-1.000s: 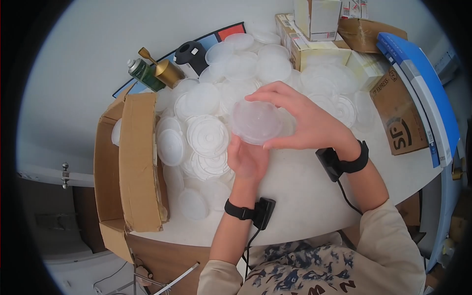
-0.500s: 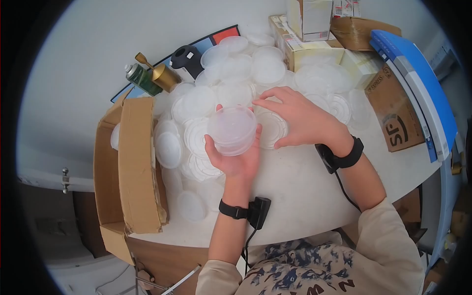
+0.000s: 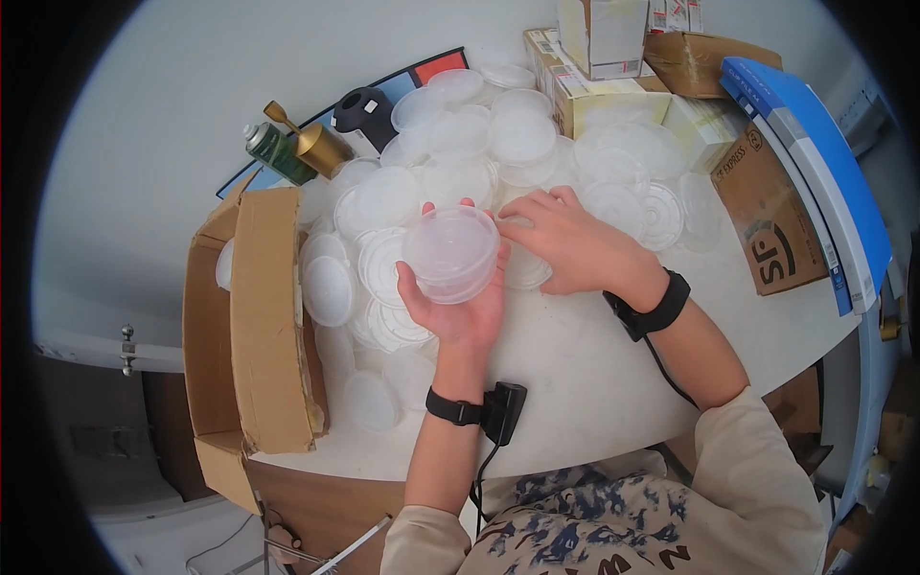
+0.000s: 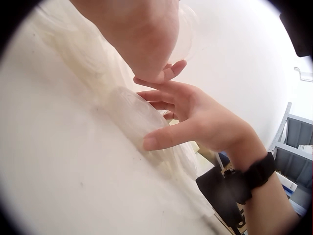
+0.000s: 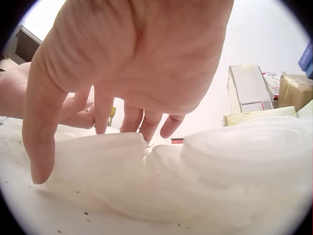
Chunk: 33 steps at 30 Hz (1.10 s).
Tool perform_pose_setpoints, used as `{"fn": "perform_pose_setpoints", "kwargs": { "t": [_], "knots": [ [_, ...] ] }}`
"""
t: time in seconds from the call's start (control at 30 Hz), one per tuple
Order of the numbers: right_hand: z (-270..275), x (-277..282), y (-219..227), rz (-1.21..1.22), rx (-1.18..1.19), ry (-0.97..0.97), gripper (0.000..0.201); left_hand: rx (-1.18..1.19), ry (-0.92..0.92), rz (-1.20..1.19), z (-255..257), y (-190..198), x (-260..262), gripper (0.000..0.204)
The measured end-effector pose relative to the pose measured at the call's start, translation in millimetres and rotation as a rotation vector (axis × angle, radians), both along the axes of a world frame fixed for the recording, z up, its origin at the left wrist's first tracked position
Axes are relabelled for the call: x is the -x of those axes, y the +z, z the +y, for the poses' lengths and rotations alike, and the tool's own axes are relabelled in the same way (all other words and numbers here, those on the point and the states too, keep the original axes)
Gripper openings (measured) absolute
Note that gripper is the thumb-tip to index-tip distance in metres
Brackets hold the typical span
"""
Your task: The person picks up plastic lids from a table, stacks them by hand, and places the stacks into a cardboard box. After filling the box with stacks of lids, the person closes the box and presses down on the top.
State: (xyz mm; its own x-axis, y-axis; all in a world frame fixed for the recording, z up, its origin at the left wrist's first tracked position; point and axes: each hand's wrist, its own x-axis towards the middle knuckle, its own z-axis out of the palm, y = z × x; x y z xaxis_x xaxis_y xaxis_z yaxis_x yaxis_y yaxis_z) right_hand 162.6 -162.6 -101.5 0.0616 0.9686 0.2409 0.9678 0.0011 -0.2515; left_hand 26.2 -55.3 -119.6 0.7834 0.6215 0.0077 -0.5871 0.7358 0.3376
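A stack of clear round plastic lids [image 3: 450, 251] rests in my left hand [image 3: 462, 316], whose thumb and fingers curl up around its sides. Beside it, my right hand [image 3: 580, 247] hangs palm down over a lid [image 3: 525, 268] near the table's middle. In the right wrist view the fingers of that hand [image 5: 127, 63] are spread and point down at the lids [image 5: 98, 156], with nothing gripped between them; whether the tips touch them I cannot tell. The left wrist view shows the right hand [image 4: 195, 115] with thumb and fingers apart.
Loose lids [image 3: 460, 134] cover the back of the table [image 3: 575, 383]. An open cardboard box [image 3: 273, 316] stands at the left. Behind are a spray can [image 3: 278, 153], a brass pot [image 3: 326, 147] and a black object [image 3: 366, 117]. Cartons [image 3: 613, 96] and blue folders [image 3: 805, 163] stand at the right.
My left hand has moved left and turned palm up under the lids. The right hand, earlier at the lids, has come away from them and lowered over the pile.
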Motion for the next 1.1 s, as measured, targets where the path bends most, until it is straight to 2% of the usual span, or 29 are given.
{"fn": "perform_pose_setpoints", "kwargs": {
  "t": [0.23, 0.43, 0.47, 0.6, 0.7, 0.77, 0.83, 0.87, 0.9, 0.93, 0.97, 1.1],
  "knots": [
    [-10.2, -24.1, 19.6, 0.220, -0.138, -0.048, 0.082, 0.024, -0.142, -0.136, -0.9, -1.8, 2.4, 0.078],
    [-9.7, -34.8, 15.0, 0.376, -0.201, -0.150, 0.079, 0.049, -0.199, -0.247, -0.1, -1.4, 3.6, 0.080],
    [-8.7, -35.0, 15.2, 0.448, -0.235, -0.144, 0.079, 0.049, -0.199, -0.248, 0.4, -1.9, 3.7, 0.080],
    [-4.3, -35.0, 12.7, 0.472, -0.255, -0.151, 0.080, 0.093, -0.204, -0.258, 2.8, -4.9, 3.2, 0.079],
    [-2.2, -35.1, 10.8, 0.542, -0.262, -0.238, 0.080, 0.070, -0.188, -0.208, 1.0, -7.0, 3.9, 0.078],
    [-2.6, -35.2, 14.2, 0.697, -0.287, -0.301, 0.080, 0.043, -0.165, -0.162, 1.4, -10.1, 4.1, 0.077],
    [-4.4, -33.2, 23.8, 0.787, -0.294, -0.232, 0.080, -0.162, -0.148, -0.061, 2.2, -15.4, 2.9, 0.079],
    [-5.3, -31.7, 28.1, 0.876, -0.302, -0.167, 0.080, -0.161, -0.143, -0.061, 0.0, -15.0, 2.4, 0.079],
    [-5.6, -29.8, 30.2, 0.876, -0.300, -0.164, 0.080, -0.212, -0.099, 0.038, -3.7, -13.8, 1.2, 0.078],
    [-6.1, -27.6, 31.6, 0.896, -0.304, -0.082, 0.079, -0.262, -0.054, 0.137, -7.3, -12.0, -0.3, 0.076],
    [-6.9, -25.3, 33.4, 0.916, -0.308, 0.000, 0.078, -0.261, -0.053, 0.138, -10.2, -11.8, -1.3, 0.076],
    [-8.9, -14.9, 44.4, 0.785, -0.202, 0.073, 0.077, -0.411, -0.077, 0.247, -12.2, -14.4, 0.9, 0.078]
  ]
}}
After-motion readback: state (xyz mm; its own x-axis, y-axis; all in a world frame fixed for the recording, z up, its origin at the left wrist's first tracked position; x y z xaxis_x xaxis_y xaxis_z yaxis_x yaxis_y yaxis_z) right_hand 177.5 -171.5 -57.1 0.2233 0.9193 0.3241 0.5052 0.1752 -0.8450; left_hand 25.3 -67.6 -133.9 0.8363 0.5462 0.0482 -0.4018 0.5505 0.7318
